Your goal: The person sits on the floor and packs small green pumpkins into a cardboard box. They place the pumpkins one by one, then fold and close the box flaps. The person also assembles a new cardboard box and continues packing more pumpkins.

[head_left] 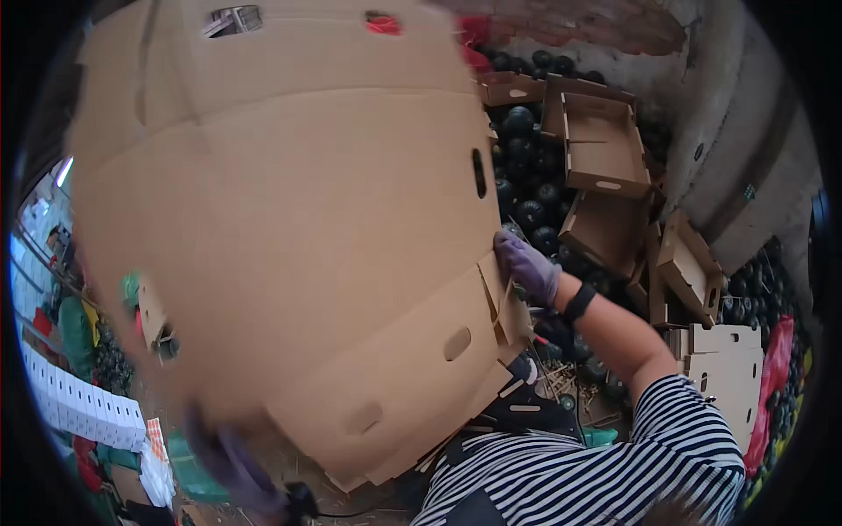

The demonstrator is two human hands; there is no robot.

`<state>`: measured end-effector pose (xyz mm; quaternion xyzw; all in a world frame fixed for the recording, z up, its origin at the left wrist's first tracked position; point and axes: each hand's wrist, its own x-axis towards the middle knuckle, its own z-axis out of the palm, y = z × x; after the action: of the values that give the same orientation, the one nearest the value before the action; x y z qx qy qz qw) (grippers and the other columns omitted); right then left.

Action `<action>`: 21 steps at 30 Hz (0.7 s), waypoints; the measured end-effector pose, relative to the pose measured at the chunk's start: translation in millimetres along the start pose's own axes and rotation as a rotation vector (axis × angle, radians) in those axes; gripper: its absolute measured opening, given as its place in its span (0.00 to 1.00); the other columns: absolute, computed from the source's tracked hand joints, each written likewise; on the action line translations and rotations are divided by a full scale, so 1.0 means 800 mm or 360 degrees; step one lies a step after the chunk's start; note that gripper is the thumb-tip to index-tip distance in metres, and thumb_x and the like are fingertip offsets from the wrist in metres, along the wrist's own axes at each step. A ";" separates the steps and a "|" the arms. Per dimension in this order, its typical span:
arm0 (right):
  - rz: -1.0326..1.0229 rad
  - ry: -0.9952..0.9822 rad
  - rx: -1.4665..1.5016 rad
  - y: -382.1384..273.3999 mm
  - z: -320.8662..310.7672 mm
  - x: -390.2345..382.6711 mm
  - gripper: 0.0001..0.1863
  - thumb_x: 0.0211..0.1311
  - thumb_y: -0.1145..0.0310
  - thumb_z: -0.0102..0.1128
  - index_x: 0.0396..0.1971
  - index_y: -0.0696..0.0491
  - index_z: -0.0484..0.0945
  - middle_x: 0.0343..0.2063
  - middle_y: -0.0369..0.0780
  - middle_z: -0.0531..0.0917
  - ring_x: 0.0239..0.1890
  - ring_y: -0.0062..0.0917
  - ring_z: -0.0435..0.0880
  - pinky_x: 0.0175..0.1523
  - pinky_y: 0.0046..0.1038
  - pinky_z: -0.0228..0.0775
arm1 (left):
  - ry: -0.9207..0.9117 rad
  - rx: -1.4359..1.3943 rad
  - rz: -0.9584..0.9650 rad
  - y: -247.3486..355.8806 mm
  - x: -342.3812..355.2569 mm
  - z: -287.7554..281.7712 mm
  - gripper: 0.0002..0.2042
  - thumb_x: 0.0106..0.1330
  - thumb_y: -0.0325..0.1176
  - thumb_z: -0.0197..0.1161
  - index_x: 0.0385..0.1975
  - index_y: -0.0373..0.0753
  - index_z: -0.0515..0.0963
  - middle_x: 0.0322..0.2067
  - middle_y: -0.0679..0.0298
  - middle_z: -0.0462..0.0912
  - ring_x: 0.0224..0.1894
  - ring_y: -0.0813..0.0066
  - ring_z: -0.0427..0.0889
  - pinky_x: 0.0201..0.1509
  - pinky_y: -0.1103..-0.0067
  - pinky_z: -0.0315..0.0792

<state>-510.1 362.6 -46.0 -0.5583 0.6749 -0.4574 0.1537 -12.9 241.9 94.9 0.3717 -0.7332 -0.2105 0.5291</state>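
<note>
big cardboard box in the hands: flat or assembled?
Flat. The cardboard box is one unfolded sheet, creases and flaps in plane, right hand gripping its edge.

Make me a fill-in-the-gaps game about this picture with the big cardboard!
1. The right hand wears a ____ glove.
2. Both hands hold a big flat sheet of ____.
3. The person's shirt has black and white ____.
4. The open boxes sit on a pile of dark round ____.

Missing words: purple; cardboard; stripes; melons
</note>
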 end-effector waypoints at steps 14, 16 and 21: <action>0.0237 0.0316 0.0724 -0.108 -0.063 -0.055 0.06 0.65 0.71 0.65 0.40 0.53 0.81 0.38 0.36 0.82 0.44 0.27 0.80 0.50 0.29 0.71 | 0.0067 -0.1672 -0.0686 -0.134 -0.084 -0.055 0.26 0.74 0.40 0.59 0.68 0.38 0.64 0.60 0.53 0.75 0.60 0.66 0.77 0.65 0.69 0.71; 0.0087 0.0225 0.0234 -0.071 -0.055 -0.056 0.04 0.55 0.73 0.65 0.29 0.52 0.78 0.32 0.42 0.77 0.37 0.37 0.77 0.43 0.35 0.69 | 0.0181 -0.1242 -0.0789 -0.112 -0.093 -0.019 0.12 0.73 0.33 0.61 0.51 0.39 0.70 0.45 0.62 0.76 0.47 0.76 0.77 0.53 0.75 0.72; -0.0877 -0.0710 -0.0897 -0.123 -0.029 -0.094 0.12 0.45 0.68 0.71 0.30 0.52 0.79 0.43 0.46 0.75 0.47 0.44 0.77 0.49 0.42 0.71 | -0.1240 0.0686 0.0413 -0.070 -0.129 -0.033 0.13 0.55 0.39 0.72 0.34 0.44 0.76 0.34 0.57 0.75 0.35 0.55 0.77 0.38 0.65 0.73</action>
<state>-441.4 444.5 20.9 -0.8221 0.5497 -0.1480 0.0101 47.1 288.0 0.9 0.2717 -0.9448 -0.1092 0.1468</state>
